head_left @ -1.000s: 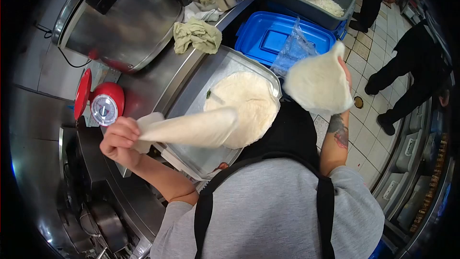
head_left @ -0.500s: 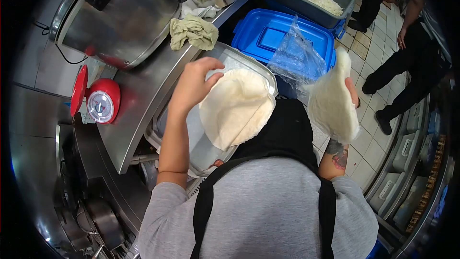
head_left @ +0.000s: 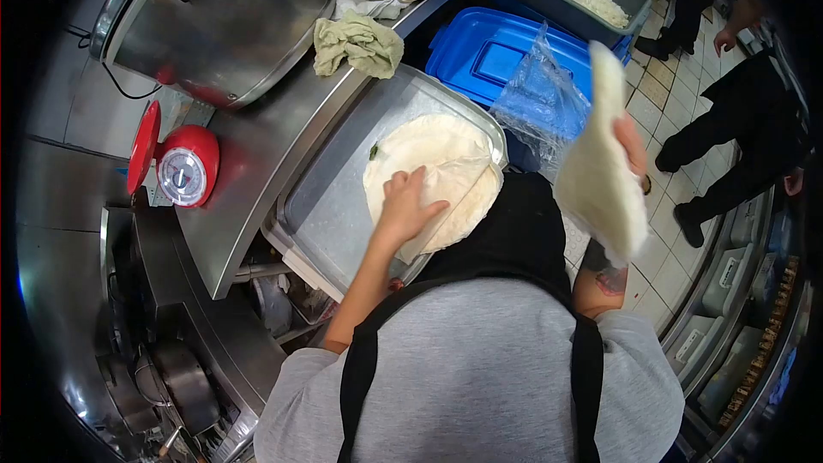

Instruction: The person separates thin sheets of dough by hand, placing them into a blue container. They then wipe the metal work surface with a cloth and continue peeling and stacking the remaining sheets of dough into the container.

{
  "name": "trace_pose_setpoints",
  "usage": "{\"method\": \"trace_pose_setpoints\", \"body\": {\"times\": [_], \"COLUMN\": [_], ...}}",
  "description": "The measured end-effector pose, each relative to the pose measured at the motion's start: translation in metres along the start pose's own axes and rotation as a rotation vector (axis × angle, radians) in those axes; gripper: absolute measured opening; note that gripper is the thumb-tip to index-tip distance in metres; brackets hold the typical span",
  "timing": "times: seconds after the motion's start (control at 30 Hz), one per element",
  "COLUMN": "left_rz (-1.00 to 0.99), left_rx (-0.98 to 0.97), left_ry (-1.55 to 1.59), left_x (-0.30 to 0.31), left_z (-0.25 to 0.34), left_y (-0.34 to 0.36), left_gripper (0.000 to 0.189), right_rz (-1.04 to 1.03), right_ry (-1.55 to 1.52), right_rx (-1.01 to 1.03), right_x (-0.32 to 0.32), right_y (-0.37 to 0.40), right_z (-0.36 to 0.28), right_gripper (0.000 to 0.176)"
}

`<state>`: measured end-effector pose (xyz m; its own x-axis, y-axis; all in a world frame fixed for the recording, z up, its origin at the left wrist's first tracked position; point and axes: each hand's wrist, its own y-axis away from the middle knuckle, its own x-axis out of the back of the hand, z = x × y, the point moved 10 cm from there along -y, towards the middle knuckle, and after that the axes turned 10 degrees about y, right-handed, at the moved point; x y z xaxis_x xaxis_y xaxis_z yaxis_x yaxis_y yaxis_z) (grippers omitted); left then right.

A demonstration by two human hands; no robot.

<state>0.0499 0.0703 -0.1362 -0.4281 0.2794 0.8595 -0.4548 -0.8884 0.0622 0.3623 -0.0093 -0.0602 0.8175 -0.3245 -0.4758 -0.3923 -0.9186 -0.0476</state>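
Note:
Thin, round, pale flatbreads [head_left: 463, 133] lie on a metal tray [head_left: 321, 206] at the edge of the steel counter. My left hand [head_left: 407, 206] rests on them with its fingers spread, beside a folded-over flap of the top layer. Up on the right, my right hand [head_left: 631, 147] grips a floppy stack of pale flatbreads [head_left: 600, 180] that hangs on edge, its upper end blurred. A small dark green spot [head_left: 374, 152] shows at the left rim of the flatbreads on the tray.
Beyond the tray are a green cloth [head_left: 358, 45], a blue lid [head_left: 480, 56] with clear plastic [head_left: 542, 94], and a grey tub [head_left: 600, 9]. A red scale [head_left: 185, 167] and large pot [head_left: 231, 26] stand left. Two people [head_left: 746, 129] stand at the right.
My left hand has come down onto the flatbreads, and the top one now lies partly folded over. The stack in my right hand has swung more upright.

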Motion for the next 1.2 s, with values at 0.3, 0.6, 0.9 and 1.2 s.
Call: {"method": "trace_pose_setpoints", "body": {"times": [0.3,0.6,0.9,1.2], "left_rz": [-0.035,0.17,0.159,0.137], "left_rx": [0.247,0.414,0.341,0.128], "left_ry": [1.95,1.769,1.509,1.065], "left_x": [-0.012,-0.011,-0.003,0.007], "left_z": [-0.014,-0.063,-0.045,-0.011], "left_y": [0.005,0.028,0.036,0.037], "left_gripper": [0.062,0.026,0.005,0.01], "right_rz": [-1.038,-0.653,-0.534,-0.407], "right_ry": [0.94,0.855,0.758,0.753], "right_rx": [-0.044,-0.043,-0.077,-0.074], "right_x": [-0.18,-0.172,-0.166,-0.157], "right_y": [0.027,0.038,0.038,0.021], "right_z": [0.127,0.17,0.17,0.163], "right_gripper": [0.051,0.024,0.02,0.015]}}
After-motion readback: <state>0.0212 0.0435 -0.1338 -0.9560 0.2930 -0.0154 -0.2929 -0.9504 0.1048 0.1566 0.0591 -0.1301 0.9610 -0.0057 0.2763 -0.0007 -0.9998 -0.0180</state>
